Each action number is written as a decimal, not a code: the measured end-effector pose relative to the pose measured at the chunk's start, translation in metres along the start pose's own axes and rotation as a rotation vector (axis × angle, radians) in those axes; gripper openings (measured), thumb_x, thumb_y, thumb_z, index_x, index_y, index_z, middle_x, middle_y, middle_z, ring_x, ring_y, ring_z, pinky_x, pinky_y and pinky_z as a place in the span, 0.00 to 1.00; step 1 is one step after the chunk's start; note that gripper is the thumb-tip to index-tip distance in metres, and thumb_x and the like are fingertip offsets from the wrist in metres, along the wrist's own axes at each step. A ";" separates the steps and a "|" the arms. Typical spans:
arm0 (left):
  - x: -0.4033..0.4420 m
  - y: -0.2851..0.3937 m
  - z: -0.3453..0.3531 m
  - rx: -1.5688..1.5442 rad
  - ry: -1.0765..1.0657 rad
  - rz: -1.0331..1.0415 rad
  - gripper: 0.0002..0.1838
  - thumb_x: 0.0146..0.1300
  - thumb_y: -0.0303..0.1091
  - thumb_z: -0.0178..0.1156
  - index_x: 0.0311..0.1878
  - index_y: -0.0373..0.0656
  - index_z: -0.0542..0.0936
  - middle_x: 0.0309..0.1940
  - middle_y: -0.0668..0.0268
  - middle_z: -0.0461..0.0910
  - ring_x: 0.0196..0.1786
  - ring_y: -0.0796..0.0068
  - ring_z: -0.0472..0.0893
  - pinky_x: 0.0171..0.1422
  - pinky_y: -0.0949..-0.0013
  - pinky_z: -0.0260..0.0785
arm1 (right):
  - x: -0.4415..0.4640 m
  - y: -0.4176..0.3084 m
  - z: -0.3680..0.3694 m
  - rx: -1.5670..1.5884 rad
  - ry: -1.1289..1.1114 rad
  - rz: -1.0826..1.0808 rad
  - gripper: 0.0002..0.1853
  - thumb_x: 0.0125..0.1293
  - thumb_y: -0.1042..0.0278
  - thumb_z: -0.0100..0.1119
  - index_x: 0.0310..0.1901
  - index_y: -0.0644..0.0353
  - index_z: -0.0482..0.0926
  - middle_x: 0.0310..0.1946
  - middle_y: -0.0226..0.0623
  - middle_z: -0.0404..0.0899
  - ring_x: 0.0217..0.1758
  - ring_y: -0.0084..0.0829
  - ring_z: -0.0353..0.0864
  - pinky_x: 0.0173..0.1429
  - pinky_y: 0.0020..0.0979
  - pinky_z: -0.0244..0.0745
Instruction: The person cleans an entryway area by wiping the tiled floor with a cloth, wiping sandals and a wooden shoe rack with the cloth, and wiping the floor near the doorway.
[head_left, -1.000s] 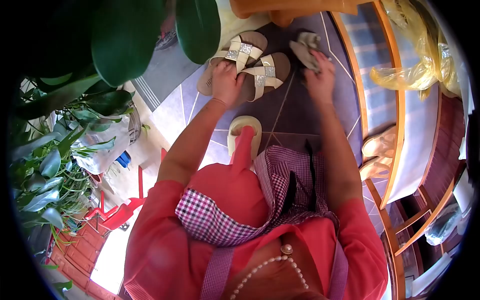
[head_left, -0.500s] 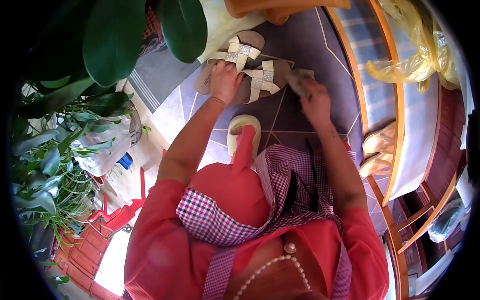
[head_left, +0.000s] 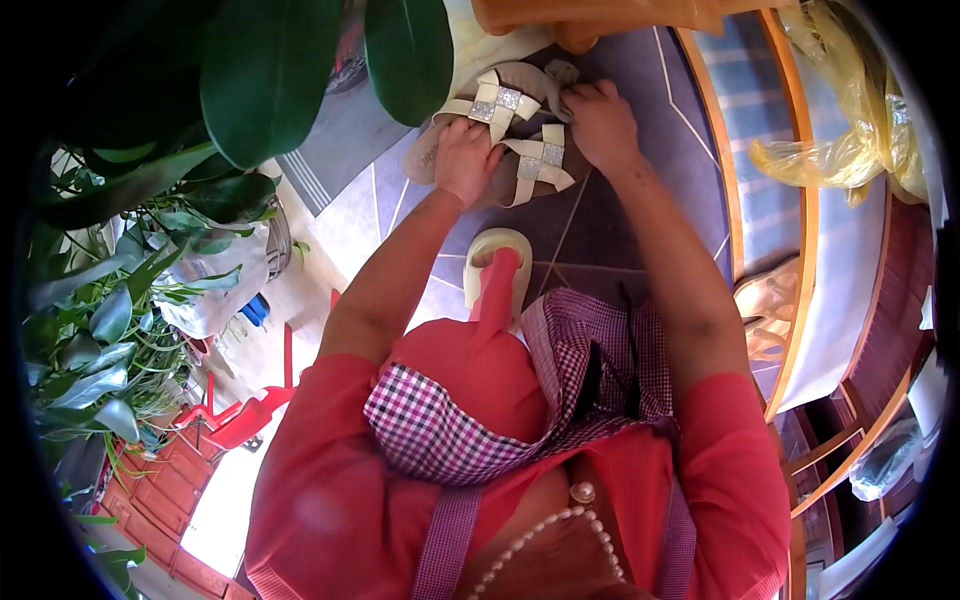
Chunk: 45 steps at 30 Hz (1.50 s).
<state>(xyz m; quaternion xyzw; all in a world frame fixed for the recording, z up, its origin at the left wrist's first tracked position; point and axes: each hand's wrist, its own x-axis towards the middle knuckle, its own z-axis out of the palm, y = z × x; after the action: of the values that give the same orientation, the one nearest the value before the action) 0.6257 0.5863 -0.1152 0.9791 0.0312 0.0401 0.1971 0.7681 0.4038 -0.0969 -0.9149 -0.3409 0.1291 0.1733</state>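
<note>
Since the earlier frame, the cloth (head_left: 560,92) has moved onto the farther sandal (head_left: 495,103). Left hand (head_left: 466,162): curled closed on that sandal's strap; hold on the nearer sandal (head_left: 540,160) unclear. Right hand (head_left: 602,127): closed on cloth. Uneven pressure could skid them across the tiles (head_left: 575,238). Count: two sandals, one cloth.

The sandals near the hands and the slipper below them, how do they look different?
The sandals have crisscross straps with sparkly silver patches, but the slipper looks plain.
The sandals have brownish insides, while the slipper is pale all over where it shows.
The left hand is on the sandals, while the slipper seems to be worn.
Both have some cream color.
</note>
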 end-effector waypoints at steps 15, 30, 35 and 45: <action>0.006 -0.011 -0.003 -1.015 -0.166 -0.483 0.16 0.55 0.28 0.62 0.49 0.43 0.80 0.53 0.64 0.77 0.58 0.70 0.74 0.60 0.69 0.66 | -0.051 0.029 -0.040 0.018 0.327 0.091 0.12 0.56 0.65 0.59 0.41 0.57 0.81 0.48 0.34 0.79 0.55 0.41 0.72 0.59 0.38 0.64; 0.029 0.008 -0.018 -1.474 -0.156 -0.823 0.10 0.64 0.26 0.57 0.47 0.36 0.80 0.41 0.61 0.84 0.41 0.77 0.80 0.53 0.71 0.71 | -0.028 0.023 -0.002 0.067 0.047 0.248 0.12 0.59 0.61 0.60 0.44 0.52 0.82 0.43 0.35 0.81 0.53 0.40 0.74 0.57 0.44 0.64; 0.030 0.007 -0.008 -1.445 -0.104 -0.793 0.07 0.63 0.27 0.59 0.43 0.41 0.81 0.35 0.66 0.84 0.34 0.81 0.77 0.46 0.75 0.69 | -0.032 0.038 0.009 0.284 0.159 0.266 0.11 0.58 0.61 0.61 0.42 0.50 0.83 0.44 0.31 0.81 0.53 0.38 0.74 0.56 0.41 0.64; 0.043 0.030 -0.011 -1.209 0.032 -1.010 0.10 0.61 0.32 0.63 0.44 0.40 0.79 0.33 0.67 0.82 0.33 0.79 0.77 0.42 0.74 0.69 | -0.064 0.038 -0.003 -0.019 0.120 0.325 0.24 0.53 0.63 0.64 0.55 0.46 0.76 0.59 0.33 0.69 0.67 0.42 0.59 0.60 0.49 0.64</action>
<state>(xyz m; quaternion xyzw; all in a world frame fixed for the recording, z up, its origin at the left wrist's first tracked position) 0.6691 0.5662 -0.0903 0.5685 0.4478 -0.0301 0.6895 0.7445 0.3337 -0.1021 -0.9657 -0.1788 0.0971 0.1615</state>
